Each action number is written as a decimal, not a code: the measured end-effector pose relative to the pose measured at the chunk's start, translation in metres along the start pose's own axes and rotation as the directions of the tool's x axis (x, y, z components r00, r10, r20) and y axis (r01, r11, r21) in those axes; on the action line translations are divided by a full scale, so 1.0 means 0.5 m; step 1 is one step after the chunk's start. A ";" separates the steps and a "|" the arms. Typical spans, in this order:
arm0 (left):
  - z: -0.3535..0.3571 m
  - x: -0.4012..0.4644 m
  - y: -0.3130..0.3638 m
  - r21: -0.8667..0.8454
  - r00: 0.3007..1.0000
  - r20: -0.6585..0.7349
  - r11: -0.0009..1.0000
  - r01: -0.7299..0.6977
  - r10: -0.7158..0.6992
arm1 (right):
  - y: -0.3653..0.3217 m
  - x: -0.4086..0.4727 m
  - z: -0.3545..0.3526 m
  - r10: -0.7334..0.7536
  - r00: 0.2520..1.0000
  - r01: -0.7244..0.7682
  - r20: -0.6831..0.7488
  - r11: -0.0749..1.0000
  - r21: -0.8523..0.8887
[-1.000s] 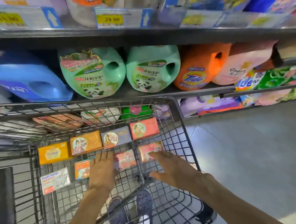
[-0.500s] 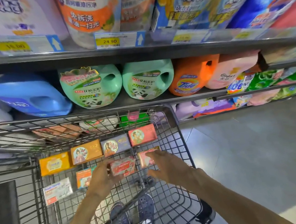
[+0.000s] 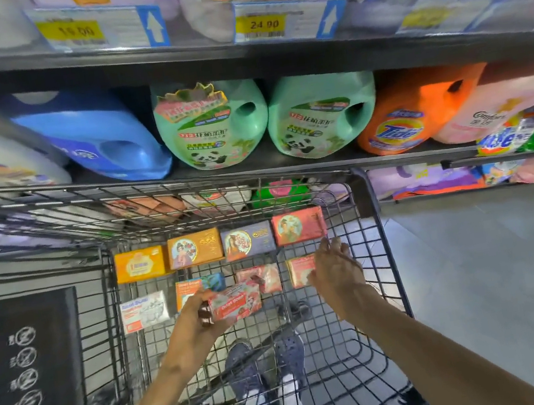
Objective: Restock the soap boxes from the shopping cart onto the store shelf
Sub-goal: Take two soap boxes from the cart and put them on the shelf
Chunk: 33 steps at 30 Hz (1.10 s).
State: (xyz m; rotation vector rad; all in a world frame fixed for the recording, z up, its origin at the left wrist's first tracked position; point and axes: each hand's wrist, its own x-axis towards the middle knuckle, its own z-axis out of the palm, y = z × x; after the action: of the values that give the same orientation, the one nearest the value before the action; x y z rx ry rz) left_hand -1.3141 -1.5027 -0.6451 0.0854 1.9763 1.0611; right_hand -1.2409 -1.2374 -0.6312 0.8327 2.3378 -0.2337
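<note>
My left hand [image 3: 196,320] grips a pink soap box [image 3: 235,303] clear of the cart [image 3: 373,238] floor for shelving, while my right hand [image 3: 336,270], fingers relaxed, reaches for the near-row box [image 3: 298,269] by the right wall.

Both bare forearms are extended forward and down from the bottom of the head view. The left hand [image 3: 196,320] is raised a little, its fingers [image 3: 206,313] curled around the near end of a pink soap box [image 3: 235,301], which is held tilted. The right hand [image 3: 336,270] is stretched further forward, back of the hand up, fingers fairly straight and slightly spread, with nothing gripped. The two hands are kept apart, the right wrist bent slightly inward.
</note>
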 end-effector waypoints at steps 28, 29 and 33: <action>-0.016 -0.048 0.045 -0.074 0.998 -0.034 0.996 0.057 -0.059 | 0.033 -0.049 0.016 -0.014 0.996 0.074 -0.083 0.628 0.775; -0.023 -0.053 0.057 -0.078 0.997 -0.037 0.995 0.063 -0.066 | 0.040 -0.059 0.007 -0.026 0.996 0.084 -0.086 0.602 0.794; -0.048 -0.080 0.124 -0.076 0.999 -0.047 0.997 -0.018 0.014 | 0.068 -0.118 -0.066 -0.056 0.987 0.161 -0.153 0.499 0.852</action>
State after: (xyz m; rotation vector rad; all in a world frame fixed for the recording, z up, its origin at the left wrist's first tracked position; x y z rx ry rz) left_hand -1.3259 -1.4956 -0.5687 0.0358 1.9766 1.1575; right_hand -1.2014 -1.2286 -0.5673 1.1492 2.2945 -1.5729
